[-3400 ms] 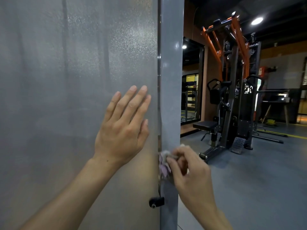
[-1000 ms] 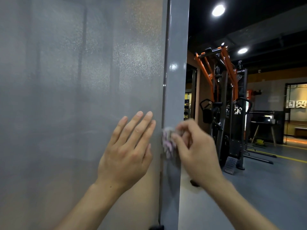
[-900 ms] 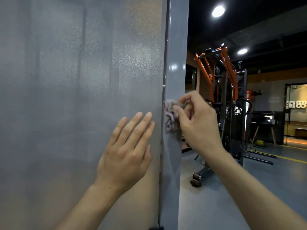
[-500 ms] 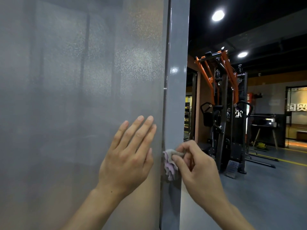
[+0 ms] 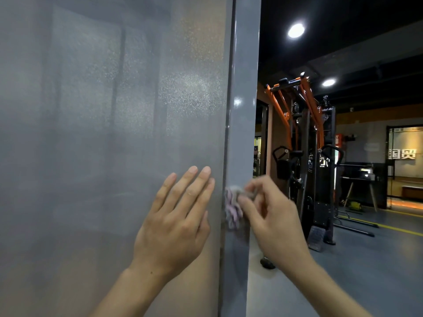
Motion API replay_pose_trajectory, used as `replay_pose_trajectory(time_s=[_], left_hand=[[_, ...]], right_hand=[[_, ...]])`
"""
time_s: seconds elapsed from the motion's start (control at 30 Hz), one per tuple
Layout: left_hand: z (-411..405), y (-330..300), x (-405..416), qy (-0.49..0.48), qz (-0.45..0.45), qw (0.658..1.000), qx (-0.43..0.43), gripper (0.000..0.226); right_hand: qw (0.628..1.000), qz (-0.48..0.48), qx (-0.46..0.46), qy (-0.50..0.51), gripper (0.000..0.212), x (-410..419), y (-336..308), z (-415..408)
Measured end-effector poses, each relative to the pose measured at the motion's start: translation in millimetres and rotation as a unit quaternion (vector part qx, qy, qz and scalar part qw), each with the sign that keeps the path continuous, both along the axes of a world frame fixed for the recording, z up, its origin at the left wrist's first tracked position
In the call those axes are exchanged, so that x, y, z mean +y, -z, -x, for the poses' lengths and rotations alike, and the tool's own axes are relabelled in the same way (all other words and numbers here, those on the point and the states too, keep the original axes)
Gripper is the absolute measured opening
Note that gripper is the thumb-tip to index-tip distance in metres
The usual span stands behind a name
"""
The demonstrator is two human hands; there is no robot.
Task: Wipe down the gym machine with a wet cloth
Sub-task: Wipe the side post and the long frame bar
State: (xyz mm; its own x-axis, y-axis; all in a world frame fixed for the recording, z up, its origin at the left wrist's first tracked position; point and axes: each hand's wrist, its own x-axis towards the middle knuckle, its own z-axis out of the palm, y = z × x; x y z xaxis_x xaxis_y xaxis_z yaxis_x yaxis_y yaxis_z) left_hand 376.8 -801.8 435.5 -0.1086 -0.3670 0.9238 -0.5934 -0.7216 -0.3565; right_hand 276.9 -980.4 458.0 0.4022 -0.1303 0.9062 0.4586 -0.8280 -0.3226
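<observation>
Grey frosted panel (image 5: 103, 133) of gym machine, head view: left hand (image 5: 176, 220) flat on it near right edge, fingers straight. Right hand (image 5: 272, 223) pinches wet cloth (image 5: 232, 205) against grey upright post (image 5: 242, 110).

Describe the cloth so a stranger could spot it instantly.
Start at the tall grey upright post edging the frosted panel. Low on its face, the right hand pinches a small crumpled cloth against it. It is the only soft, pinkish-lilac thing among grey metal.
</observation>
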Motion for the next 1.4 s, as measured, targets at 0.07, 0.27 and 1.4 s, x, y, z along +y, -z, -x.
replay_pose_trajectory(time_s=[0.07, 0.27, 1.4], left_hand=[[0.1, 0.0, 0.0, 0.000, 0.000, 1.000, 0.000, 0.056], [-1.0, 1.0, 0.2, 0.003, 0.002, 1.000, -0.004, 0.055], [0.2, -0.2, 1.3, -0.002, -0.011, 1.000, 0.006, 0.055]], right_hand=[[1.000, -0.006, 0.028, -0.004, 0.017, -4.3, 11.3, 1.5], [0.999, 0.040, -0.023, 0.023, 0.011, -2.2, -77.1, -6.7], [1.000, 0.006, 0.019, -0.022, 0.011, -8.9, -28.3, -1.0]])
